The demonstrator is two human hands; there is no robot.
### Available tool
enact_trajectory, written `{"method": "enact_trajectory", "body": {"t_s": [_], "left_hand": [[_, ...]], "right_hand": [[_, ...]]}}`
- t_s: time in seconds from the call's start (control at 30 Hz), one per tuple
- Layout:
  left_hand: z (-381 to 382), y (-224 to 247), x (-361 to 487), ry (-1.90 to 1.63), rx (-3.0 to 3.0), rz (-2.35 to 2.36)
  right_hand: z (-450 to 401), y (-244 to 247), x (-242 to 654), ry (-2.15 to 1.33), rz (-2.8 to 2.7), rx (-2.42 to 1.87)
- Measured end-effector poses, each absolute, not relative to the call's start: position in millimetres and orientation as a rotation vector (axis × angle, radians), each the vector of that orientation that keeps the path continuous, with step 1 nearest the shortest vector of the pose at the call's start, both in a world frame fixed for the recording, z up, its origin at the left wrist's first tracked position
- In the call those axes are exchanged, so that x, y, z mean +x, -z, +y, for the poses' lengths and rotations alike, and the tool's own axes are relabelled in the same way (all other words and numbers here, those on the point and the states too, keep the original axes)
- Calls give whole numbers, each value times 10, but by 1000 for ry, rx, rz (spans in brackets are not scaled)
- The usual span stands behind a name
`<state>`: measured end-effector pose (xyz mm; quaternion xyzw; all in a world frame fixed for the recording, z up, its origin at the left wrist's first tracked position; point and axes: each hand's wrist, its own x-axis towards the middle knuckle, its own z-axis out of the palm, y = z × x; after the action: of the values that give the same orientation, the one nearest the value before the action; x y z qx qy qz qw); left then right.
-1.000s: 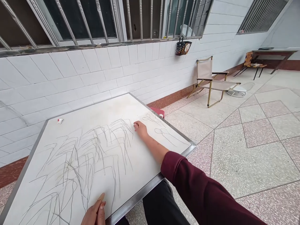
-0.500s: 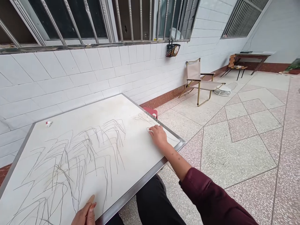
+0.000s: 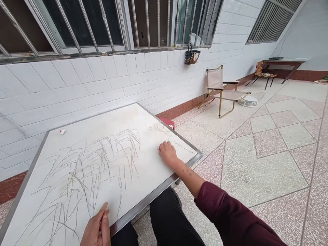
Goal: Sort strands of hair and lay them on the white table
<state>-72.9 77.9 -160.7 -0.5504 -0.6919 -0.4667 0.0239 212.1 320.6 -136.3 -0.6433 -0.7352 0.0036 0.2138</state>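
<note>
Starting at the far left, we've got a small red-and-white thing [image 3: 62, 132] at the table's far corner, well beyond the left fingers, and then the thin dark strands [image 3: 103, 153], bent and crossing one another, spread across the white table [image 3: 146, 177] to the left of and beyond those fingers, one or two running down just to their right; here's the left hand [image 3: 96, 227] at the near edge, thumb and index finger drawn together, and I can't tell whether anything is pinched between them; over to the right hand [image 3: 167, 153], resting near the table's right corner, fingers curled in close together, tips partly hidden, so no telling if they're clamped on anything, with looped strands [image 3: 156, 128] just beyond them and more fine lines peeking out around the knuckles; past those fingers, a red stool [image 3: 166, 123] shows behind the table's edge, a dark patterned basket [image 3: 191, 57] hangs from the window bars, and further right stand a beige folding chair [image 3: 215, 79] and, beside it, a round white thing [image 3: 248, 101] on the floor
</note>
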Motion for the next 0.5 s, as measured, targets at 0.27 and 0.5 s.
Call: {"method": "enact_trajectory", "body": {"t_s": [0.27, 0.5], "left_hand": [[880, 928, -89, 2403, -1597, -2604], [922, 766, 234, 3026, -1356, -2383]], "right_hand": [[2076, 1065, 1649, 14, -2089, -1296], [1397, 908, 1486, 16, -2076, -821]]}}
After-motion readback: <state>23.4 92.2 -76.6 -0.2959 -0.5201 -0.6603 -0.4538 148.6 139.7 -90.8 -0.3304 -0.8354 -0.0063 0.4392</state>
